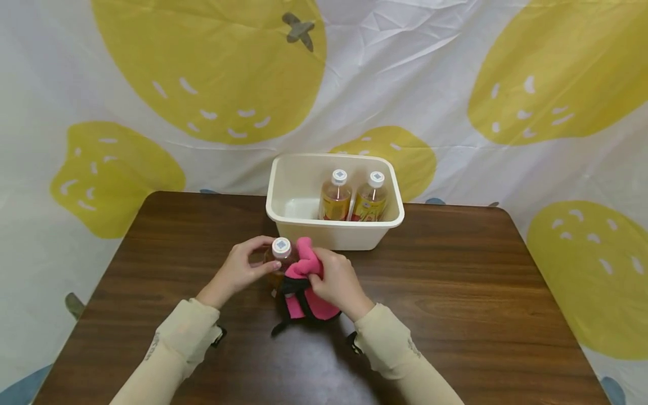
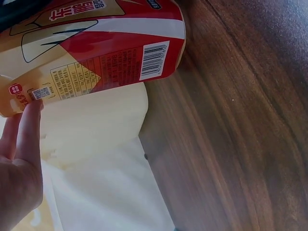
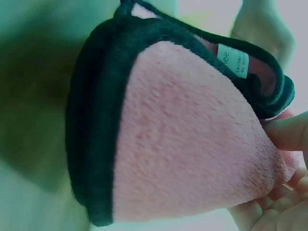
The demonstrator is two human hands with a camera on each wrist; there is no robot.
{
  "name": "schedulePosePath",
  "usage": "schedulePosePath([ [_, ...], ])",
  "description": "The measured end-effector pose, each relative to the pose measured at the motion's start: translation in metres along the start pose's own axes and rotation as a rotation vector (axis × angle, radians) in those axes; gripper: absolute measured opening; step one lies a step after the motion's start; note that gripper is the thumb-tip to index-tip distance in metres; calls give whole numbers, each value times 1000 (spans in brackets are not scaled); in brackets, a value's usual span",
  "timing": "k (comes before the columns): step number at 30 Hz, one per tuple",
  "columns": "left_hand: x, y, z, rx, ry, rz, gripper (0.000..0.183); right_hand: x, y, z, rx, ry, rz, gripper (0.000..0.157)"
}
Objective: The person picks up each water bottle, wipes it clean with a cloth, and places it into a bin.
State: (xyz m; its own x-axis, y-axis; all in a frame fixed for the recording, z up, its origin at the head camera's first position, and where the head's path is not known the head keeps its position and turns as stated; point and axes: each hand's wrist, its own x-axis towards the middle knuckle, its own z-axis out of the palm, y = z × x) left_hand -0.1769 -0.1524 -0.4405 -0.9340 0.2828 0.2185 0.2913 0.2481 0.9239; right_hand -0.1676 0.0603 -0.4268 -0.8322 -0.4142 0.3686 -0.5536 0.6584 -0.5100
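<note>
My left hand (image 1: 242,269) grips a white-capped drink bottle (image 1: 282,248) near its top, in front of the bin. In the left wrist view the bottle's red and yellow label (image 2: 120,62) with a barcode shows, fingertips against its side. My right hand (image 1: 336,277) holds a bunched pink cloth (image 1: 306,261) with dark edging against the bottle's right side. The right wrist view shows the cloth (image 3: 178,134) hanging in a fold, a white tag (image 3: 233,61) on its dark binding, thumb and fingers pinching its edge.
Behind the hands stands a cream plastic bin (image 1: 334,233) holding two similar bottles, one bottle (image 1: 336,197) beside another bottle (image 1: 370,199), in its right half. The dark wooden table (image 1: 471,281) meets a white curtain with yellow fruit prints (image 1: 217,62) at the back.
</note>
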Motion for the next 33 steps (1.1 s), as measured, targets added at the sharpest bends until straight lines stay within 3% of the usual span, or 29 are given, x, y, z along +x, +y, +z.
schedulePosePath([
  [8,-1,0,3,10,1,-11,35,-26,30,42,-116,-138,101,16],
  [14,-1,-2,2,21,7,-6,34,-27,35,49,-119,-155,125,18],
  [19,-1,-2,1,15,8,-4,35,-24,30,39,-74,-159,118,17],
  [27,-2,-2,1,9,20,6,34,-6,3,2,-39,48,-40,19],
  [33,-1,-3,0,7,15,18,34,8,-14,-11,-73,81,-97,17],
])
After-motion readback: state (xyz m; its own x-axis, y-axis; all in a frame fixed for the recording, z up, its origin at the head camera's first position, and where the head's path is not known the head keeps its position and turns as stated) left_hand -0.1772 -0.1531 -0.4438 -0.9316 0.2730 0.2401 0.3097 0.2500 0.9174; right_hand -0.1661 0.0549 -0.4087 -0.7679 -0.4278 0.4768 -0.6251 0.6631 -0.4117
